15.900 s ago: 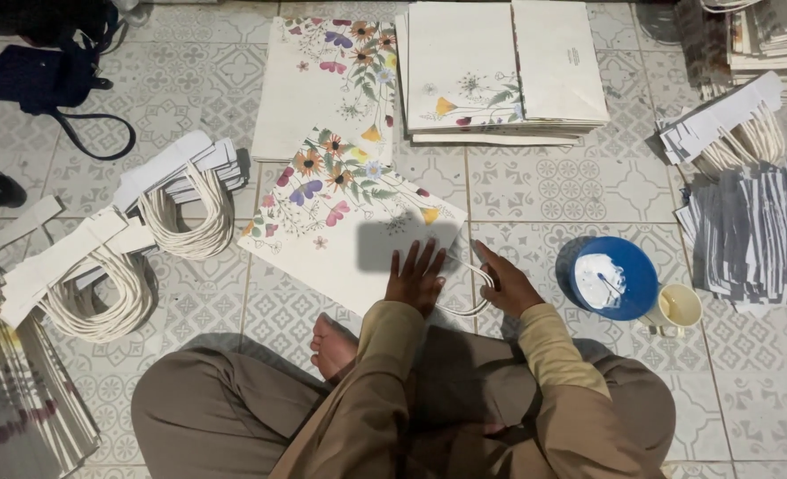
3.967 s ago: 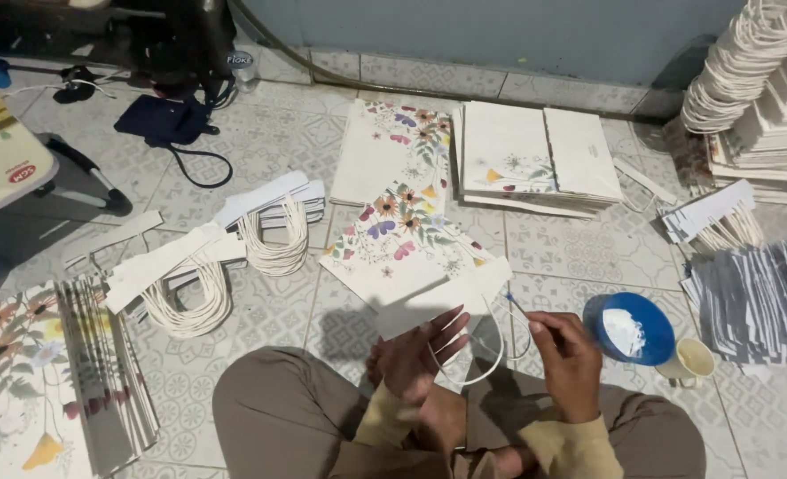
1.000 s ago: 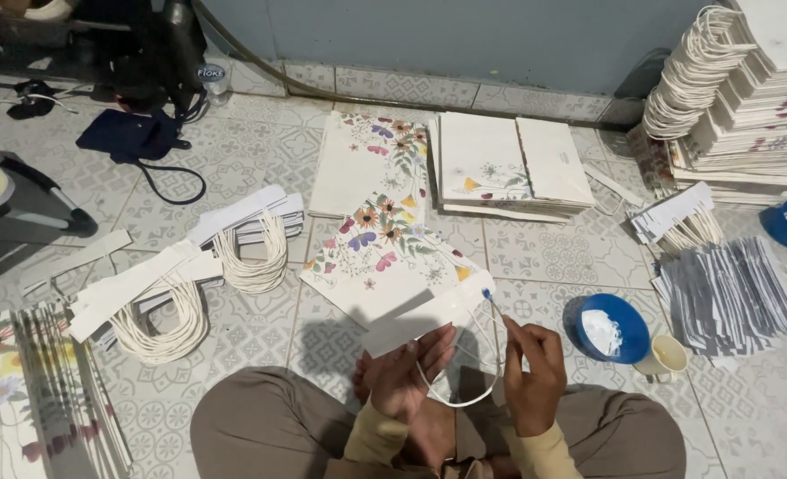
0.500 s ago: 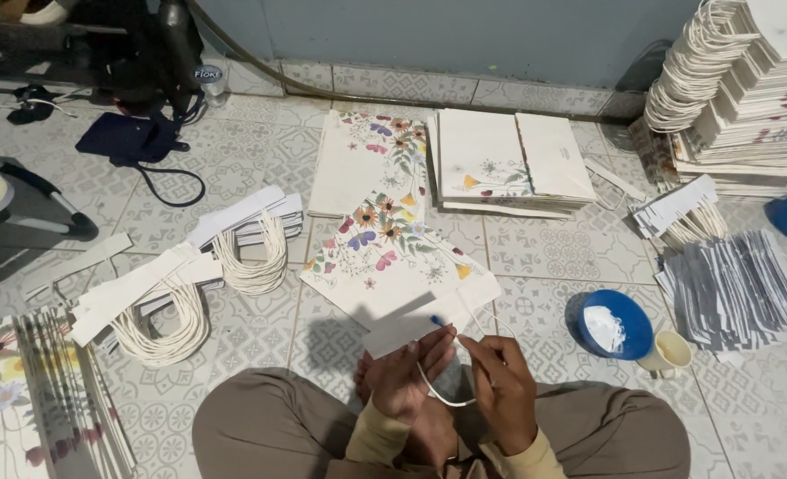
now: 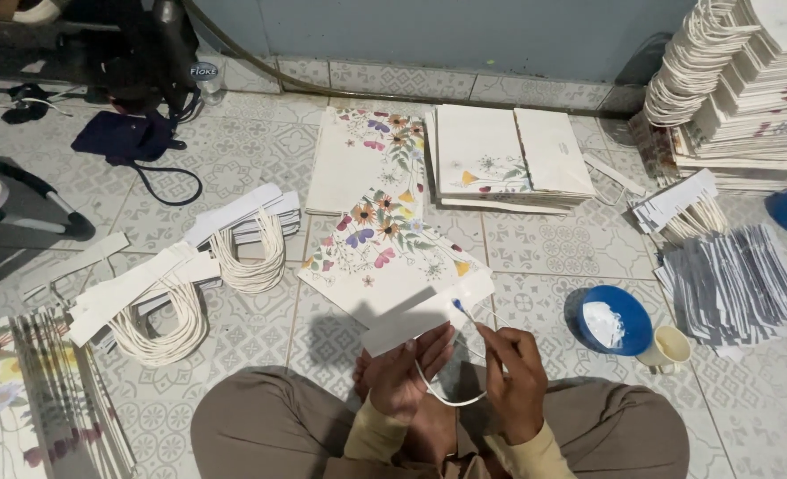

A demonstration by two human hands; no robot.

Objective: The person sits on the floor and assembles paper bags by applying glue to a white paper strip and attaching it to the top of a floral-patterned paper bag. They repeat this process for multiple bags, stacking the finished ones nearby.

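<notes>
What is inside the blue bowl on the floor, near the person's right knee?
The blue bowl holds a white substance, probably paste, spread over part of its bottom. The rest of the inside is bare blue. A small cream cup stands beside it; its contents cannot be seen.

The right hand (image 5: 515, 377) drew back from the blue bowl (image 5: 615, 319) and met the left hand (image 5: 404, 377) at the white strip (image 5: 429, 312).

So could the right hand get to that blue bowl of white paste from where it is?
Probably yes. The blue bowl sits on the floor just right of the right hand, with bare tile between them. But that hand holds a thin stick, so the reach would carry it along.
</notes>
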